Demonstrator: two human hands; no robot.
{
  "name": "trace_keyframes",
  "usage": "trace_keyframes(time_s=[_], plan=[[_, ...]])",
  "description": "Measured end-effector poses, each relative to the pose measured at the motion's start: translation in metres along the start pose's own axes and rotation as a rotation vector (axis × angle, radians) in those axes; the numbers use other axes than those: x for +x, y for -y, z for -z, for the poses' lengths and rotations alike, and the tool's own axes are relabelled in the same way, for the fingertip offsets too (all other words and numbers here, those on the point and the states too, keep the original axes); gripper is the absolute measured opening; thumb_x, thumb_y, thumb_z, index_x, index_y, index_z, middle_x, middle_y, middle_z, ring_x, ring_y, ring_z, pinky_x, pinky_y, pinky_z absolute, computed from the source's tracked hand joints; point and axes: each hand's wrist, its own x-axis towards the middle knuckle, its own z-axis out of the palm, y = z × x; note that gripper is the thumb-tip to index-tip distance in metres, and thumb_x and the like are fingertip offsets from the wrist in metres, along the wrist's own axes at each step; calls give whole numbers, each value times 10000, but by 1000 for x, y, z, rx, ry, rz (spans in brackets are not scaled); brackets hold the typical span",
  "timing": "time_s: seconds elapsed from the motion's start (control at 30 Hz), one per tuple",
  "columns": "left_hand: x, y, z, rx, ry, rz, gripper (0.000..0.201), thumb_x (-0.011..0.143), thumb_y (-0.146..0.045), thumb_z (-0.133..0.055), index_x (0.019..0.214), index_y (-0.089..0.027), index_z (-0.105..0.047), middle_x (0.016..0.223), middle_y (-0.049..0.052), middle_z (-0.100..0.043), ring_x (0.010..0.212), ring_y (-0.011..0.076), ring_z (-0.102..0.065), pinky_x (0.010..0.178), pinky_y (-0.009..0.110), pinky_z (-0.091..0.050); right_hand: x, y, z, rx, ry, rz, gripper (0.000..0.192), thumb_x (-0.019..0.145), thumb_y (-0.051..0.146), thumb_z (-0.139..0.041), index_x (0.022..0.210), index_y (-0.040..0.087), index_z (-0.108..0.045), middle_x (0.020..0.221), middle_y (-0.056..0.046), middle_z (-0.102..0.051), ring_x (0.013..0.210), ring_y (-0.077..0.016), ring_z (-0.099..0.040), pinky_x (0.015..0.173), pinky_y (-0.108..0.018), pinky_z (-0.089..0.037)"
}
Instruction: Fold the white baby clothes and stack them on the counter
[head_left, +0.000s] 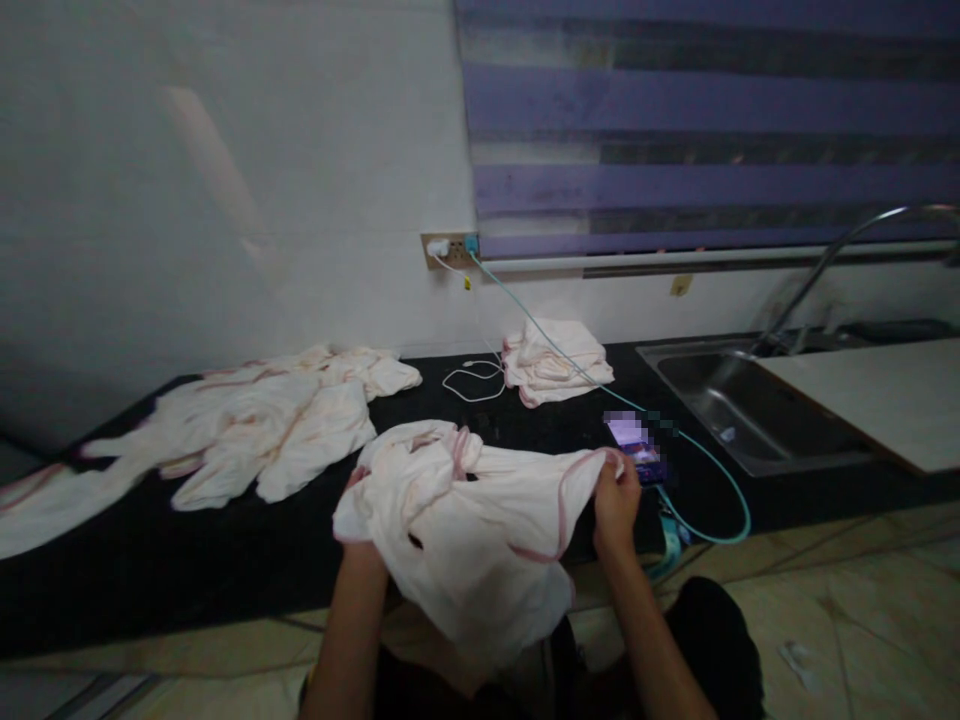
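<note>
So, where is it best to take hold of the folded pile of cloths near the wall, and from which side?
Probably the folded pile is best gripped at its front edge, coming from the counter's near side, fingers under the bottom layer. The stacked folds lie flat there, but the teal cable crosses the top, so lift it off first.

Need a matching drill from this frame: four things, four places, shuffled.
Things:
1. folded white cloth stack
2. teal charging cable
3. crumpled white pink-trimmed garment
4. curved steel tap

Places:
A. over the steel sink
B. in left hand and right hand
C. by the wall, below the socket
D. wall socket to phone

Pairs: 1-C, 2-D, 3-B, 4-A
</note>
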Motion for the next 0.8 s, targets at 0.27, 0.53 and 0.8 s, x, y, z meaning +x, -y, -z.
trace_keyframes(time_s=[0.27,0.53,0.8], plan=[[-10,-32,-1,264,110,17,553,738,-625,-662,1040,-161,-670,1070,133,-728,1121,342,-680,1002,482,-560,-42,39,11,-418,402,507,378,965,290,-446,1264,159,-635,1261,-161,-675,1234,-276,-614,1112,-461,-461],[-66,-35,-20,737,273,-518,539,931,-520,-529,1351,-185,-569,1385,174,-617,1339,326,-573,1191,510,-422,-86,13,-36,-652,796,600,489,929,218,-545,1410,153,-599,1399,-161,-647,1371,-294,-531,1186,-515,-395],[-49,0,-27,450,299,-329,415,722,-425,-748,1072,-211,-682,1335,172,-654,1420,390,-490,1234,561,-358,-91,23,-10,-914,769,529,550,973,382,-602,1501,240,-545,1612,-149,-472,1531,-396,-335,1217,-702,-191]])
